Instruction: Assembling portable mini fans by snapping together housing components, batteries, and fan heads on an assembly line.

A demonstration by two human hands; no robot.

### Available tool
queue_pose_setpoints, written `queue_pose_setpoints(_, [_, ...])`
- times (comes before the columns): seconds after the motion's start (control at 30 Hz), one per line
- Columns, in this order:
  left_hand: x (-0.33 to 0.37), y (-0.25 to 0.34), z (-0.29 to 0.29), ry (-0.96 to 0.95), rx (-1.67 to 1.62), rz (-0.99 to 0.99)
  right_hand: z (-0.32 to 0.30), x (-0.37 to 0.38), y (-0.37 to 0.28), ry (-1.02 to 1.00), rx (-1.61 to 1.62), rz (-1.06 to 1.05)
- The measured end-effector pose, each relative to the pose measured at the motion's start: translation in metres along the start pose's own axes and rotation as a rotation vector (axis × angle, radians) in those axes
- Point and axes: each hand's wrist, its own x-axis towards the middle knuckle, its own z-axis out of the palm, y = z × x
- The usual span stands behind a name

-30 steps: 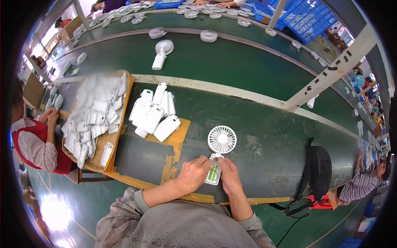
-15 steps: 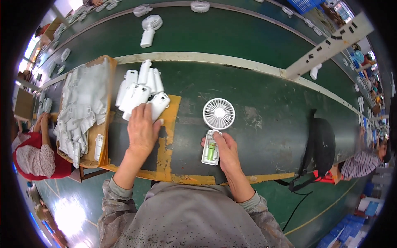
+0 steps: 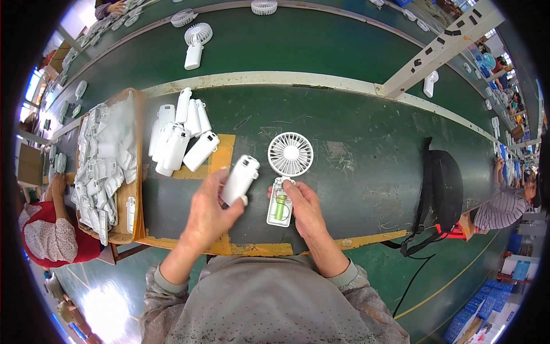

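Observation:
My left hand (image 3: 207, 207) holds a white plastic handle cover (image 3: 240, 179) between thumb and fingers, above the bench and left of the fan. In my right hand (image 3: 303, 205) is the opened handle of a white handheld fan (image 3: 291, 154). The thumb presses near the top of that handle, just below the round grille. Inside the handle a green battery cell (image 3: 279, 207) and thin wires lie exposed. Several more white handle covers (image 3: 173, 146) are heaped on the bench, beyond my left hand.
A cardboard box (image 3: 137, 166) full of white plastic parts stands at the left. Across the far rail (image 3: 258, 78) runs a green belt with finished-looking fans (image 3: 193, 56). A black bag or backrest (image 3: 447, 186) sits at the right. Other people work at both sides.
My left hand has come away from the heap, moving right toward the fan with one handle cover. My right hand still holds the fan handle. The whole view has shifted slightly.

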Motion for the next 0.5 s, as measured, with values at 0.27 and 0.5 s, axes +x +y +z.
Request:
queue_pose_setpoints(0.27, [-0.025, 0.024, 0.025, -0.042, 0.083, 0.170, 0.001, -0.011, -0.006, -0.081, 0.146, 0.058])
queue_pose_setpoints(0.5, [-0.033, 0.036, 0.035, -0.068, 0.305, 0.275, -0.002, -0.016, -0.012, -0.266, 0.216, 0.080])
